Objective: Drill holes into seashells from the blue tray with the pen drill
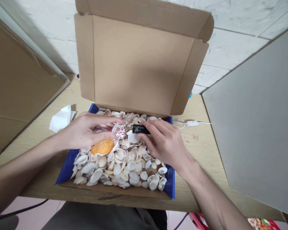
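Between the thumb and fingers of my left hand (85, 129) is a small white seashell with reddish-purple spots (120, 133), held above the heap. My right hand (165, 140) grips a small black mini drill (139, 129) with a brass-coloured tip pointing left at the shell. Whether the bit touches the shell cannot be made out. Both hands are over an open cardboard box (170, 182) with blue sides, filled with white and pale seashells (134, 166). A large orange scallop shell (102, 147) lies just below my left fingers.
The box's brown lid (141, 64) stands raised at the back. A crumpled white tissue (62, 118) lies on the wooden table (201, 153) at left. A white cable with an inline switch (192, 123) runs right. Cardboard (21, 86) and a grey panel (254, 121) flank the table.
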### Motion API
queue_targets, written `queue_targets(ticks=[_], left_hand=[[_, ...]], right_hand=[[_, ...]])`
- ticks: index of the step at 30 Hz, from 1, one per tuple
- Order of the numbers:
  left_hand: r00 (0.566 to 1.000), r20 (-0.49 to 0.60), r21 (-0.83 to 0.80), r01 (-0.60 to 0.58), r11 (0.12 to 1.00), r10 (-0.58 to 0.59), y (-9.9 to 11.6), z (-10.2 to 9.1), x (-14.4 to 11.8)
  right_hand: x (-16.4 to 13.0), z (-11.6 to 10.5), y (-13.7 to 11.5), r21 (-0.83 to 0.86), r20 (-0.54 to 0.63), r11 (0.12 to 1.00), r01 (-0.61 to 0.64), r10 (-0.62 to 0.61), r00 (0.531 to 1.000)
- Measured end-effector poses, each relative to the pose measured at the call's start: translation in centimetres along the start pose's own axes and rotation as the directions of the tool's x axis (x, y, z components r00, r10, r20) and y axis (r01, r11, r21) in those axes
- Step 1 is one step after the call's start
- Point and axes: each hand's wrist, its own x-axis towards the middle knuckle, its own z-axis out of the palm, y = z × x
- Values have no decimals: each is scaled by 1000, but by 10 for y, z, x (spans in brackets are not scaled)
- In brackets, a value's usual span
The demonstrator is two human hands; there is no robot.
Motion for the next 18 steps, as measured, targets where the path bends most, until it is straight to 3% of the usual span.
queue_targets(ticks=[12, 18], left_hand=[[1000, -2, 12, -31, 999, 31, -1, 1, 1], [1000, 23, -2, 9, 1000, -8, 0, 0, 0]], right_hand=[[0, 1, 0, 14, 17, 1000, -17, 16, 1000], [0, 0, 0, 7, 17, 1000, -9, 9, 1000]])
